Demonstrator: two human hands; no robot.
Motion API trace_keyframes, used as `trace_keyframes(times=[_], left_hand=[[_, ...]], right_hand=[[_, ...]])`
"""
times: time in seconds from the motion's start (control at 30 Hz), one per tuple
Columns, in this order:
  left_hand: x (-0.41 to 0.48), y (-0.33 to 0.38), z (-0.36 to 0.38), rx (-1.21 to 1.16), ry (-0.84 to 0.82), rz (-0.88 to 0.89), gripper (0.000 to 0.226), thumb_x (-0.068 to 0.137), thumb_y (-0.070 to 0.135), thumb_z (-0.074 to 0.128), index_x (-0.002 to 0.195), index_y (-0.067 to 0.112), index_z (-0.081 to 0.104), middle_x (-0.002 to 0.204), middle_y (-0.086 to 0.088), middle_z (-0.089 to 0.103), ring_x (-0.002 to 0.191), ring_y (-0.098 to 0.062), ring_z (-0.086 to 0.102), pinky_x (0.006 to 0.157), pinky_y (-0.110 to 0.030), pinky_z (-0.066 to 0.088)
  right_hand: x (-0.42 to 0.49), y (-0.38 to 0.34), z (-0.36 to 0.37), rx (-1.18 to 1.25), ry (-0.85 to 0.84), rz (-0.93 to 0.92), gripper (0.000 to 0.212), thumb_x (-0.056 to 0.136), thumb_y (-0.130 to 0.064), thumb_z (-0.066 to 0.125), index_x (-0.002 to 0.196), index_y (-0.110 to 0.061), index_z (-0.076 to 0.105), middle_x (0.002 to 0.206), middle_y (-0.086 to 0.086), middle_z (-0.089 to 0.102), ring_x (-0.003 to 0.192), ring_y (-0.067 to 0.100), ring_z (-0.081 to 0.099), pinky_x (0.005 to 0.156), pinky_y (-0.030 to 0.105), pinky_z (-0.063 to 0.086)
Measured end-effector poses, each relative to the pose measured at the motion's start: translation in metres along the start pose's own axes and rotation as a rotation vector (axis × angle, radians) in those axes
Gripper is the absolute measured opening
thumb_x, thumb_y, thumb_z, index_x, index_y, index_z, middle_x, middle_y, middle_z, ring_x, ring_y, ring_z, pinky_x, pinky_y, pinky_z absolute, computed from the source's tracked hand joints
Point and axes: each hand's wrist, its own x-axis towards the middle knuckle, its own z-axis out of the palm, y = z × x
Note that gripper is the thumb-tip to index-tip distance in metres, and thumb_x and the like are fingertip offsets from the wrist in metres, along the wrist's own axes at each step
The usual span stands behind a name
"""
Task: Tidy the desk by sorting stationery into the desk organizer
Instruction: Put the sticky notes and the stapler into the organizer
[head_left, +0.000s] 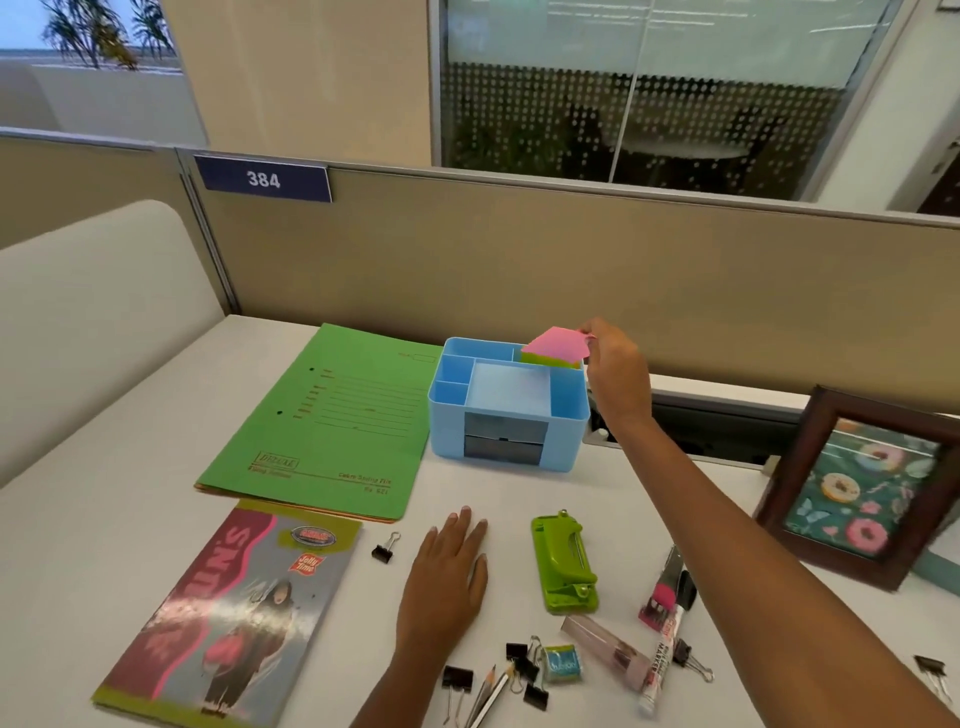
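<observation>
Honestly, the sticky notes (556, 349) could snag on the rim of the desk organizer (508, 404) and fan out or flop onto the desk, since they're tilted, only partly down into the back-right compartment; right hand (615, 371) is reached out over that corner, fingertips pinching the pink top edge; left hand (445, 582) lies flat, fingers together, empty, near the hole punch (563, 562).

A dark wooden picture frame (852, 488) with a doughnut print leans at three o'clock on the white desk (93, 509). A glossy magazine (228, 618) lies flat at seven o'clock, close to the front edge. Along the back, at twelve o'clock, runs a beige partition (519, 260), bearing a blue "384" number plate (264, 179) towards eleven o'clock.
</observation>
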Motion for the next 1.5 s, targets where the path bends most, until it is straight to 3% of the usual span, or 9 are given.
trace_keyframes(times=[0.33,0.5,0.57,0.63,0.87,1.1,1.33,1.43,1.5], left_hand=[[0.0,0.001,-0.002,0.032,0.041,0.016,0.044,0.081,0.03,0.037,0.11,0.018,0.068,0.118,-0.004,0.066,0.104,-0.017,0.066,0.08,-0.034,0.055],[0.0,0.002,-0.003,0.018,0.05,0.001,0.044,0.081,0.029,0.038,0.11,0.015,0.068,0.118,-0.007,0.066,0.104,-0.021,0.066,0.08,-0.038,0.054],[0.0,0.002,-0.004,0.019,0.046,-0.006,0.044,0.081,0.028,0.038,0.109,0.014,0.068,0.118,-0.008,0.066,0.103,-0.022,0.066,0.079,-0.039,0.055],[0.0,0.004,-0.007,0.021,0.038,-0.016,0.044,0.081,0.028,0.038,0.109,0.014,0.068,0.118,-0.008,0.066,0.102,-0.022,0.066,0.078,-0.04,0.055],[0.0,0.005,-0.009,0.039,0.015,-0.034,0.045,0.08,0.027,0.036,0.107,0.013,0.069,0.116,-0.009,0.066,0.102,-0.023,0.066,0.077,-0.04,0.055],[0.001,0.006,-0.007,0.045,0.041,-0.036,0.045,0.08,0.025,0.035,0.103,0.007,0.069,0.112,-0.015,0.067,0.099,-0.03,0.067,0.078,-0.049,0.053],[0.0,0.007,-0.007,0.032,0.057,-0.043,0.045,0.079,0.024,0.035,0.102,0.005,0.069,0.111,-0.017,0.067,0.098,-0.032,0.067,0.08,-0.049,0.052],[0.0,0.008,-0.009,0.039,0.042,-0.046,0.045,0.079,0.024,0.035,0.1,0.006,0.07,0.108,-0.016,0.069,0.096,-0.03,0.068,0.077,-0.047,0.053],[0.0,0.009,-0.011,0.037,0.03,-0.045,0.045,0.078,0.024,0.035,0.098,0.007,0.071,0.107,-0.015,0.069,0.094,-0.029,0.069,0.074,-0.046,0.054]], right_hand=[[-0.01,0.001,0.018,0.035,-0.132,0.107,0.051,0.085,0.015,0.037,0.131,-0.006,0.044,0.126,0.018,0.051,0.112,0.03,0.05,0.088,0.035,0.045],[-0.066,-0.003,-0.003,0.208,-0.013,0.237,0.036,0.089,0.007,0.041,0.122,-0.002,0.052,0.124,0.017,0.053,0.114,0.026,0.051,0.089,0.018,0.035],[-0.098,-0.002,-0.012,0.241,-0.02,0.27,0.032,0.088,0.007,0.044,0.118,-0.001,0.055,0.12,0.018,0.056,0.11,0.027,0.054,0.09,0.019,0.037],[-0.131,-0.002,-0.018,0.286,-0.058,0.308,0.03,0.086,0.009,0.047,0.113,-0.001,0.058,0.113,0.019,0.059,0.104,0.026,0.056,0.087,0.025,0.042],[-0.207,-0.011,-0.028,0.225,-0.248,0.484,0.022,0.092,-0.01,0.049,0.108,-0.003,0.061,0.107,0.011,0.062,0.094,0.016,0.054,0.08,0.02,0.037],[-0.22,-0.017,-0.03,0.096,-0.387,0.606,0.046,0.086,-0.043,0.055,0.118,-0.009,0.056,0.11,0.011,0.056,0.104,0.022,0.052,0.085,0.031,0.044],[-0.212,-0.02,-0.027,0.083,-0.402,0.665,0.042,0.079,-0.028,0.068,0.112,-0.003,0.058,0.112,0.014,0.055,0.104,0.025,0.051,0.082,0.029,0.042],[-0.201,-0.017,-0.031,0.171,-0.463,0.726,0.034,0.073,-0.019,0.073,0.096,0.004,0.064,0.101,0.019,0.061,0.087,0.028,0.059,0.069,0.035,0.046],[-0.195,-0.014,-0.032,0.248,-0.503,0.761,0.032,0.073,-0.018,0.073,0.097,0.0,0.062,0.097,0.013,0.061,0.081,0.023,0.057,0.061,0.028,0.045]])
